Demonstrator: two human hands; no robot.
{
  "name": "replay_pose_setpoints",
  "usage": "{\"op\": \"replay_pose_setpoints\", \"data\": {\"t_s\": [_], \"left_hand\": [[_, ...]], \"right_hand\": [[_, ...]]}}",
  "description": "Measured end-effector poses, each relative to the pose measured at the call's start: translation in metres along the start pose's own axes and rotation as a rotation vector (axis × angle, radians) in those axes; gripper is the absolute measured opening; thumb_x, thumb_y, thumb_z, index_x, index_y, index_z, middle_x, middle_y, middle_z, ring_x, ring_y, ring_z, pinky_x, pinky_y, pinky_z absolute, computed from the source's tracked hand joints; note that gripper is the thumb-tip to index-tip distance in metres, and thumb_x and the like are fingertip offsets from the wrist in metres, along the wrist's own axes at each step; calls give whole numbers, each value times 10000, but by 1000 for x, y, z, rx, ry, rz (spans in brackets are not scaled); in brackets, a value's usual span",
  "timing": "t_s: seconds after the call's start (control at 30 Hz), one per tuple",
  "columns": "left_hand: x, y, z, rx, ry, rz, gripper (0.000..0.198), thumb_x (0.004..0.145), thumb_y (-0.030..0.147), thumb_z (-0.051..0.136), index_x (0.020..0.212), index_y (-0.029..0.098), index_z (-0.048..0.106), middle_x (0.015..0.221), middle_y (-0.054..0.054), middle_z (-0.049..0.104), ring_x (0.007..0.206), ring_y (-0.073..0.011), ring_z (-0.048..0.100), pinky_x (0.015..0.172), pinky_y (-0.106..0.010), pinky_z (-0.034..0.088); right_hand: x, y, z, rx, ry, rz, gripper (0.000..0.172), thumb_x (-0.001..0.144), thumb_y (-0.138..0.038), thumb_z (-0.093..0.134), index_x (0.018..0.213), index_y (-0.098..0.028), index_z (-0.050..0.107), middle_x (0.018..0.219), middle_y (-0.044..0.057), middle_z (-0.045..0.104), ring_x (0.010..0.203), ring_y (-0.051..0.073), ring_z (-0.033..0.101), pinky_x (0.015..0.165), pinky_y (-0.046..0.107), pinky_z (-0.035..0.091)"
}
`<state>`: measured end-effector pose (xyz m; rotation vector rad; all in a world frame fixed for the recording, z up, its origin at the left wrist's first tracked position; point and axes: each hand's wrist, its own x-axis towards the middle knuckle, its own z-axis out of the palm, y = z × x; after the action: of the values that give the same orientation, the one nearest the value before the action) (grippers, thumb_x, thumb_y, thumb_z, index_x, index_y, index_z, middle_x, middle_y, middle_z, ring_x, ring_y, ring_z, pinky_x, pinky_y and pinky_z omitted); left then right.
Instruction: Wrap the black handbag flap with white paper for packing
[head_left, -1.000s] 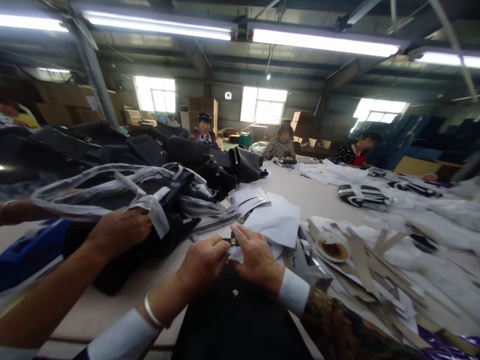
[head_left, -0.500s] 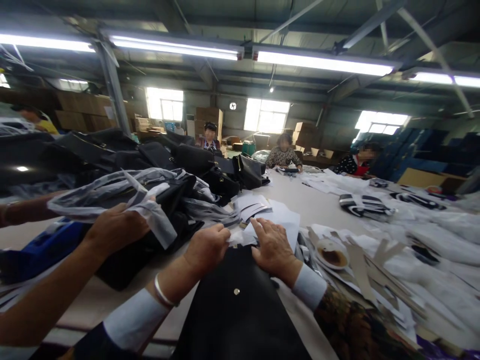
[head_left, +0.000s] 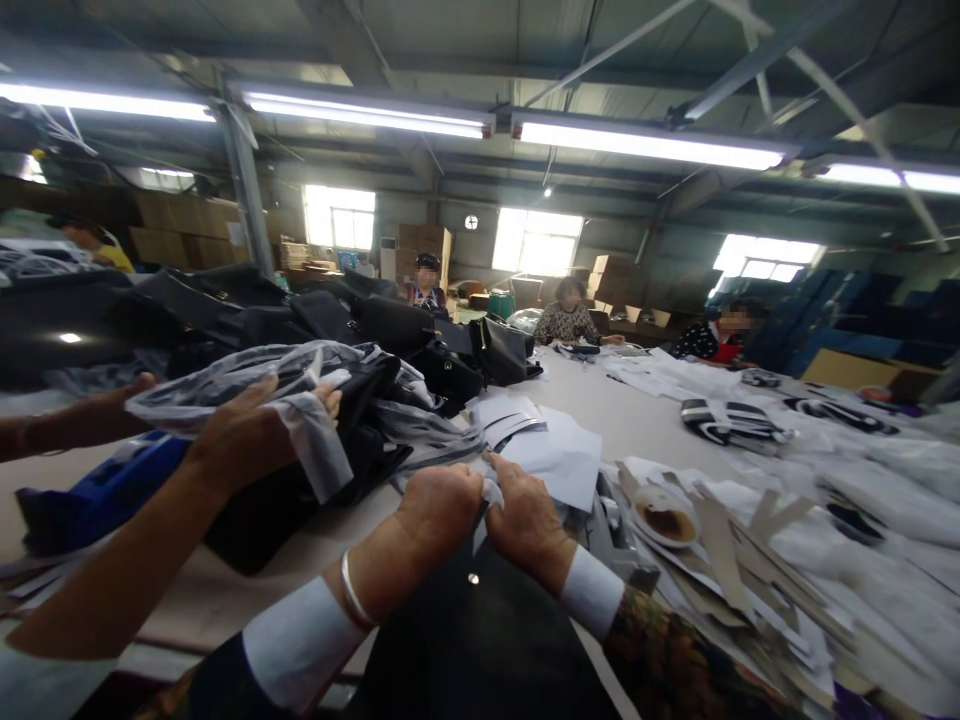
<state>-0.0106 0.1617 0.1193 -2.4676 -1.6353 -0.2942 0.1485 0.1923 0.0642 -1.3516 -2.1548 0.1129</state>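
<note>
A black bag [head_left: 480, 640] with a small metal stud on its front lies right before me, its near part running out of view at the bottom. My left hand [head_left: 442, 520], a silver bangle at its wrist, is closed on a scrap of thin white wrapping [head_left: 491, 492] at the bag's far end. Pressed up against it from the other side, my right hand [head_left: 525, 515] pinches the same wrapping. The fingers hide most of the white piece. To the left, a co-worker's hand [head_left: 247, 435] grips white-wrapped handles [head_left: 225, 385] on another black bag [head_left: 262, 520].
Black bags [head_left: 390, 325] are piled at left. White paper sheets [head_left: 559, 455] lie beyond my hands. At right are a bowl of brown liquid [head_left: 666, 517], cardboard strips [head_left: 724, 560] and white wrapping material [head_left: 862, 480]. Several people sit farther back. A blue item [head_left: 105, 495] lies at left.
My right hand has gone from spread fingers to a pinch, meeting my left hand at the wrapping. My left hand has shifted slightly right. The co-worker's hands have moved along the wrapped handles.
</note>
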Motion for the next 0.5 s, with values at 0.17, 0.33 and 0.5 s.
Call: {"op": "replay_pose_setpoints", "data": {"t_s": [0.17, 0.33, 0.5], "left_hand": [[-2, -5, 2, 14, 7, -38, 238, 936, 109, 471, 918, 92, 707, 852, -162, 718, 777, -301, 731, 651, -364, 557], [1, 8, 2, 9, 9, 4, 277, 915, 59, 460, 1039, 84, 707, 903, -163, 724, 778, -279, 722, 672, -357, 556], [-4, 11, 0, 46, -5, 4, 219, 903, 79, 488, 896, 114, 705, 812, -138, 695, 750, -289, 713, 627, -345, 531]], "right_hand": [[-10, -1, -20, 2, -59, -85, 826, 683, -169, 552, 1500, -128, 431, 1489, 167, 528, 1369, 311, 484, 1136, 484, 385], [-15, -10, -16, -31, -102, -139, 895, 771, -374, 640, 1567, -110, 327, 1550, 195, 450, 1415, 349, 424, 1132, 527, 373], [-8, 5, -8, -197, -118, 14, 511, 842, -104, 484, 1334, -125, 616, 1290, 150, 683, 1196, 264, 627, 1022, 370, 446]]}}
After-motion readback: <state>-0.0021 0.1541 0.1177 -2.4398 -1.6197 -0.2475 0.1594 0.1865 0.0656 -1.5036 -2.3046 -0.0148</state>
